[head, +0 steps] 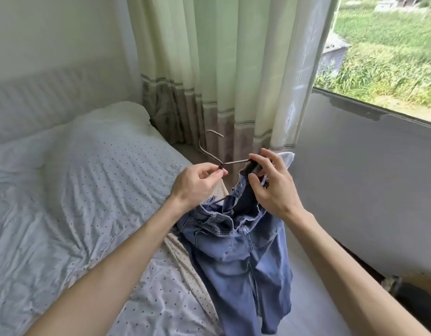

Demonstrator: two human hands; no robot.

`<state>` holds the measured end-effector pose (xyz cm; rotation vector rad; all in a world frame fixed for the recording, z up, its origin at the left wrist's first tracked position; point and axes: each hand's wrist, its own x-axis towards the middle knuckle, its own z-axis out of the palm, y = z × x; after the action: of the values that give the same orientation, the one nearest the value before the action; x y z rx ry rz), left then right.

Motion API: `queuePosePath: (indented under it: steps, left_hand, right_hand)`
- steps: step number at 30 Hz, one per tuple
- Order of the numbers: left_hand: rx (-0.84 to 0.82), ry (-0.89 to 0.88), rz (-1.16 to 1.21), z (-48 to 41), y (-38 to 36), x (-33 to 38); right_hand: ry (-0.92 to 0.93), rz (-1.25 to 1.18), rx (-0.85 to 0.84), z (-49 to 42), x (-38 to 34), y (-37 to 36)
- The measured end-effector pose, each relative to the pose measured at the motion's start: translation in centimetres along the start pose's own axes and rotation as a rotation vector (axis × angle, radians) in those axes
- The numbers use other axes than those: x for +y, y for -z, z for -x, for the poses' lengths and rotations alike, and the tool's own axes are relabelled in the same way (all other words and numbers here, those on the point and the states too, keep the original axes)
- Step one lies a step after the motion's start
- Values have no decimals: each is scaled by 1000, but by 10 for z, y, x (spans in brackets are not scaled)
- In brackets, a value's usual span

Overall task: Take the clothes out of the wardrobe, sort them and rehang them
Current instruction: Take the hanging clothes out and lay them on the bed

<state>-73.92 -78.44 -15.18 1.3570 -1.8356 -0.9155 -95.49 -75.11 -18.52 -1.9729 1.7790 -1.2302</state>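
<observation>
A thin brown wire hanger (204, 151) is held in the air above the bed's right edge, its hook pointing up and away. My left hand (196, 185) pinches the hanger at its neck. My right hand (272, 185) pinches the waistband of a pair of blue jeans (236, 251) at the hanger's right arm. The jeans hang bunched from the hanger and drape down beside the bed. A bit of white cloth (287, 157) shows behind my right fingers.
The bed (71, 202) with a dotted white cover and a pillow (112, 117) fills the left. A pale green curtain (221, 69) hangs straight ahead. A grey wall (367, 178) under a window stands to the right, with a narrow strip of floor beside the bed.
</observation>
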Motion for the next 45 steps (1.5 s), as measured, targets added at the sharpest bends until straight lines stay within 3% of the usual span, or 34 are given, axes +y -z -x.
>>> queuePosePath:
  steps: [8,13,19,23,30,34,41,45]
  left_hand:
    - [117,93,-268,-42,13,-97]
    - [74,185,-352,-97,37,-171]
    - [-52,374,-193,-166,49,-281]
    - [-39,503,-218,-205,38,-360]
    - [-26,557,-196,-275,1,-451]
    - [10,612,-307,-295,-26,-496]
    - [-9,644,-487,-295,-84,-576]
    - [-94,636,-569,-297,-94,-595]
  right_hand:
    - [-82,49,-311,-50,16,-94]
    - [-139,124,-431,-99,21,-162]
    - [-189,233,-590,-142,49,-268]
    - [-220,347,-618,-117,83,-316]
    - [-375,618,-862,-35,144,-346]
    - [-448,706,-1061,-20,167,-352]
    - [-541,702,-1218,3,198,-388]
    - [-593,655,-1196,9,205,-407]
